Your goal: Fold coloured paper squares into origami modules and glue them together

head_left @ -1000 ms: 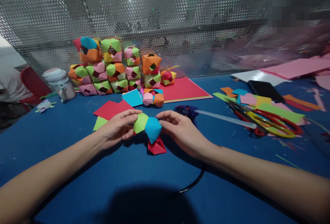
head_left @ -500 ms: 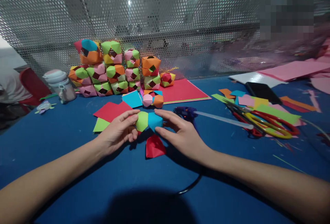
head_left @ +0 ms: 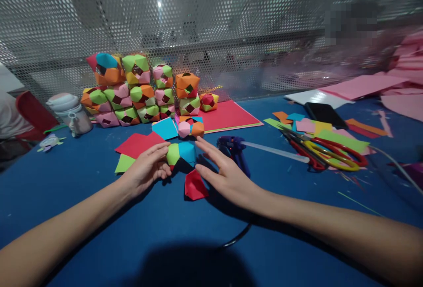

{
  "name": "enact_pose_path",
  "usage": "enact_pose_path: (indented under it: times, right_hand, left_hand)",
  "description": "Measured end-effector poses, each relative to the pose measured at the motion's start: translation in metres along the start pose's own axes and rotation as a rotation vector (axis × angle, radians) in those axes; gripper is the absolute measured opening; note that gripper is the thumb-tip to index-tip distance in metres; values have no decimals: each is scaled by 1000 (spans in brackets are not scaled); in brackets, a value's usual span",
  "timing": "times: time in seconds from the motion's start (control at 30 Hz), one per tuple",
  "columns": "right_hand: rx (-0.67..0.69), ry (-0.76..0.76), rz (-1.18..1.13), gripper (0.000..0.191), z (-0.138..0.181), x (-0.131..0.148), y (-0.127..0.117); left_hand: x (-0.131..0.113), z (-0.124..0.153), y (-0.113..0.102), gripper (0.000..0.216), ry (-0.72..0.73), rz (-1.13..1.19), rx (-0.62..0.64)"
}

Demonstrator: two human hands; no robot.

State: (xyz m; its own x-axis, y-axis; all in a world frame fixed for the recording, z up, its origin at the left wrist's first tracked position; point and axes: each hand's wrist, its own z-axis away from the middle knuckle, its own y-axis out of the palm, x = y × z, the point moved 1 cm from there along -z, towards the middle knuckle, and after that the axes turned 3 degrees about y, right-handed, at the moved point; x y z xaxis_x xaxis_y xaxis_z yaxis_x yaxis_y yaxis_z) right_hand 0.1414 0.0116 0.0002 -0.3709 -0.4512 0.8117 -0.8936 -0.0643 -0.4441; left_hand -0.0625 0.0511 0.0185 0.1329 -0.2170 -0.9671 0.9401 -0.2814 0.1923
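Two bare hands work over a blue tabletop (head_left: 165, 221), forearms reaching in from either side. The left hand (head_left: 147, 171) pinches the green end of a folded paper piece (head_left: 172, 154) between thumb and fingers; the blue end points toward the right hand (head_left: 233, 182), and a dark notch shows along the near edge. The right hand holds nothing visible, its fingers extended and thumb apart; whether its fingertips touch the blue end cannot be told. Between the hands, slightly nearer the wearer, a red unit (head_left: 194, 185) rests on the tabletop. Just beyond the left hand lie red squares (head_left: 139, 143) and a green square (head_left: 123, 164). Just beyond the right hand is a glue gun (head_left: 228, 143), its pale stick (head_left: 274, 151) extending to the right. Farther right of that hand are scissors (head_left: 309, 148) with red and yellow handles, paper scraps (head_left: 306, 126) and a black phone (head_left: 325, 115). Straight past the hands sit a small paper ball (head_left: 191, 127), blue squares (head_left: 165, 128) and red sheets (head_left: 234, 117), with a stack of multicoloured balls (head_left: 142, 95) behind. Well beyond the left hand, to its left, stand a mug (head_left: 82, 121) and a flat turtle figure (head_left: 51, 142). A metal mesh (head_left: 115, 18) closes the far side. A black cord (head_left: 236, 239) curves on the near side of the right hand.
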Motion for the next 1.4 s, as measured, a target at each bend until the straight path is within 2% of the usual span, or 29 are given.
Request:
enact_pose_path:
  times: [0.1, 0.17, 0.27, 0.37, 0.5, 0.6, 0.67, 0.87, 1.1, 1.17, 1.3, 1.4]
  right_hand:
    - [-12, -133, 112, 44, 10, 11, -12]
    - [29, -215, 146, 42, 20, 17, -23]
    - [106, -218, 201, 38, 39, 17, -42]
    - [95, -119, 273, 30, 56, 5, -59]
    - [-16, 95, 316, 18, 60, -18, -77]
    - [-70, 280, 306, 22, 51, -30, -85]
    - [-53, 362, 315, 27, 42, -34, -86]
    - [-21, 377, 363, 26, 17, -39, -81]
    - [-44, 538, 170, 35, 11, -44, -76]
    - [-58, 541, 155, 36, 14, -42, -75]
    - [-102, 519, 124, 33, 25, -25, -77]
    - [-77, 479, 130, 33, 33, 1, -76]
  left_hand:
    - [0, -7, -2, 29, 46, -50, -36]
    - [0, -13, -1, 22, 61, -95, -42]
    - [0, -23, 7, 15, 52, -126, -34]
    - [-1, -38, 19, 13, -5, -92, -47]
    - [-1, -59, 32, 9, -11, -75, -53]
    - [-2, -65, 34, 6, 25, -87, -92]
    - [-3, -63, 32, 4, 48, -106, -122]
    - [-9, -25, 25, 11, 61, -226, -116]
    - [2, 32, 21, 18, 90, -704, 41]
    - [6, 46, 24, 19, 142, -848, 89]
    - [3, 72, 30, 22, 272, -1078, 111]
    - [-1, 99, 32, 29, 191, -1109, 235]
